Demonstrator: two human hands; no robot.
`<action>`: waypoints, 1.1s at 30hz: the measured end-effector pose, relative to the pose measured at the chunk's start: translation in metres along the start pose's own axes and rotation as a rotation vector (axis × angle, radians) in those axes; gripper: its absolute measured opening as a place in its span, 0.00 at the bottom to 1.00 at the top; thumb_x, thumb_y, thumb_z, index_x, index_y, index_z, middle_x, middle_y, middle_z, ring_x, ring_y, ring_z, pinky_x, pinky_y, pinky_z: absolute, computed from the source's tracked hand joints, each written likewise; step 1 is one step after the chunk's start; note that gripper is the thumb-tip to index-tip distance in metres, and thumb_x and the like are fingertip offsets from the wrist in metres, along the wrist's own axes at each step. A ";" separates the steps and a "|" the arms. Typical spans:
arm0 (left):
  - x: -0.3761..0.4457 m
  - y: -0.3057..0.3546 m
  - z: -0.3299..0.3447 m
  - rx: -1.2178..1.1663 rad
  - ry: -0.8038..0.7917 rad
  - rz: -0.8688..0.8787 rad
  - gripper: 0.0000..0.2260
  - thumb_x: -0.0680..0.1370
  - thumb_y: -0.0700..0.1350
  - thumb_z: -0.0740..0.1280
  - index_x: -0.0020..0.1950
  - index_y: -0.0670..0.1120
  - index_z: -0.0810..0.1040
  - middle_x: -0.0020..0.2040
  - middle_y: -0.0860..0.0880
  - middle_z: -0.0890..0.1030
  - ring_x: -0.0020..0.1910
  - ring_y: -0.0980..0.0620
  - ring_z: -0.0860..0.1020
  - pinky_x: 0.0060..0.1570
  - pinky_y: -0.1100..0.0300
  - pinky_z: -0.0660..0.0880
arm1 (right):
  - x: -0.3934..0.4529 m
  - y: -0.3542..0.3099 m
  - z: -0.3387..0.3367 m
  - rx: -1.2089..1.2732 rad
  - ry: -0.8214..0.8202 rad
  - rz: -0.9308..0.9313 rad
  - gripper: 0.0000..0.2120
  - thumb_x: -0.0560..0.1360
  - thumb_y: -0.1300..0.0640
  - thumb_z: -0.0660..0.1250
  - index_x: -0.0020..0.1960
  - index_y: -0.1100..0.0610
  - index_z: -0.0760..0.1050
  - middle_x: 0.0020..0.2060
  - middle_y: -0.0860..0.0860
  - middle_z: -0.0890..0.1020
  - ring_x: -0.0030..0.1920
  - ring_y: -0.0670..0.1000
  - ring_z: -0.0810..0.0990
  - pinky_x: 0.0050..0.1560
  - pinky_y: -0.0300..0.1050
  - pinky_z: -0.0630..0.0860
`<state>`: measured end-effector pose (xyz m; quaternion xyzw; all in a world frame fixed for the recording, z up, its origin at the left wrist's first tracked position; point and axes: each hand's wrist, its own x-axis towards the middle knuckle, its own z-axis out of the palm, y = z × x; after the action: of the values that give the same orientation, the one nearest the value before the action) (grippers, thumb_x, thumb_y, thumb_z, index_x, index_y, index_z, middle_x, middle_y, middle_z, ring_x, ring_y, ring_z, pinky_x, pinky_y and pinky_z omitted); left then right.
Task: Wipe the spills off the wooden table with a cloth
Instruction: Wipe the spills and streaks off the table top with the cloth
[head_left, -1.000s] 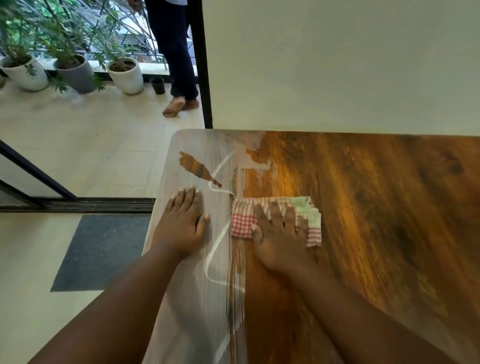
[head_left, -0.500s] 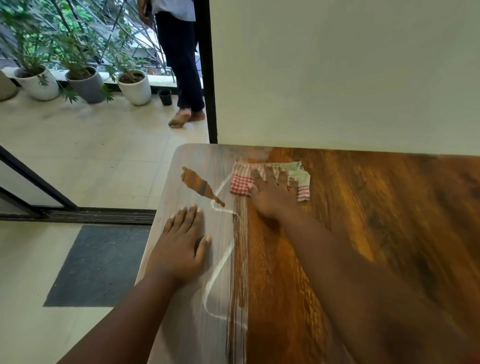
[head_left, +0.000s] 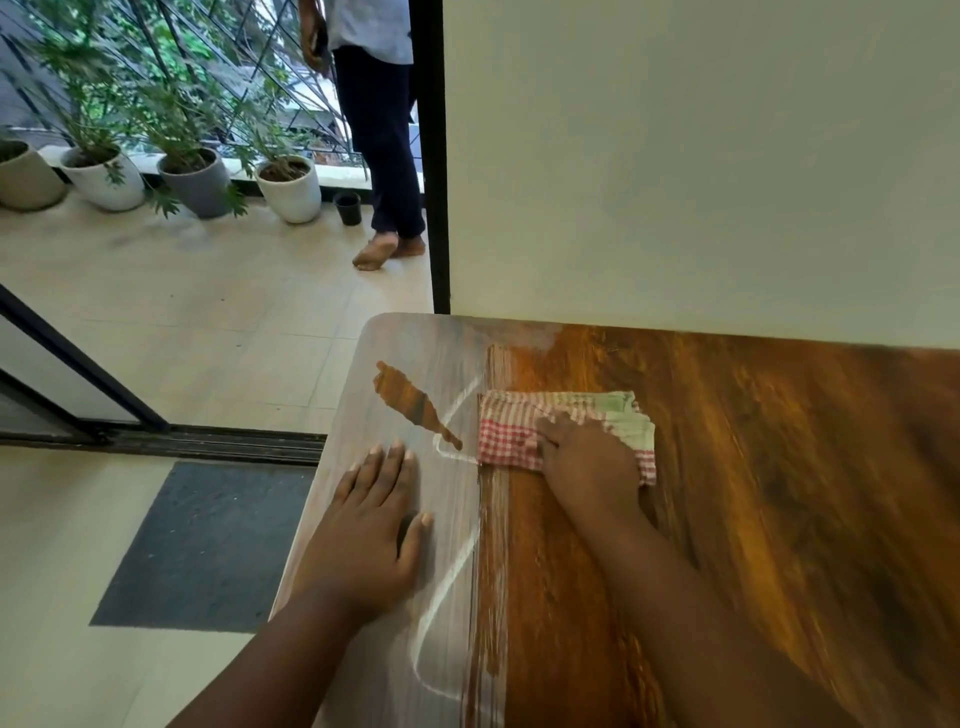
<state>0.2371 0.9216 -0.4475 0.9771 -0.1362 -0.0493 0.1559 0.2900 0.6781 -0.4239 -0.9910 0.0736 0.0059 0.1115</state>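
Near the table's (head_left: 779, 467) left edge the right hand (head_left: 589, 462) presses flat-fingered on the cloth (head_left: 511, 434); left hand (head_left: 363, 540) lies flat, holding nothing; the soaked cloth might just smear the spill (head_left: 447, 530) sideways.

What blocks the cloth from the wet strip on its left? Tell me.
Only the left hand lies flat on that wet strip, nearer than the cloth. Nothing lies right beside the cloth, pressed by the right hand.
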 end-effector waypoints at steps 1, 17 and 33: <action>0.000 0.001 -0.001 0.001 -0.001 0.000 0.31 0.76 0.64 0.37 0.75 0.53 0.36 0.76 0.55 0.36 0.72 0.60 0.30 0.67 0.66 0.27 | 0.014 -0.003 -0.002 -0.002 0.024 0.015 0.17 0.81 0.49 0.55 0.67 0.44 0.73 0.62 0.52 0.78 0.58 0.56 0.77 0.53 0.48 0.72; 0.002 0.003 -0.004 -0.011 0.000 0.020 0.31 0.76 0.62 0.40 0.76 0.50 0.38 0.76 0.54 0.38 0.74 0.58 0.33 0.67 0.65 0.28 | 0.125 -0.013 -0.012 -0.203 -0.112 -0.150 0.24 0.80 0.39 0.47 0.75 0.40 0.59 0.75 0.48 0.64 0.73 0.58 0.62 0.65 0.64 0.59; 0.000 0.001 -0.002 0.000 0.008 0.024 0.30 0.79 0.60 0.43 0.77 0.50 0.38 0.76 0.54 0.38 0.75 0.56 0.33 0.70 0.62 0.30 | 0.123 -0.066 0.010 -0.153 -0.133 -0.135 0.26 0.80 0.40 0.46 0.78 0.42 0.51 0.78 0.49 0.55 0.75 0.62 0.54 0.68 0.67 0.52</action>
<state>0.2369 0.9209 -0.4453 0.9755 -0.1474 -0.0436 0.1572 0.4219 0.7263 -0.4226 -0.9968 -0.0015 0.0696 0.0403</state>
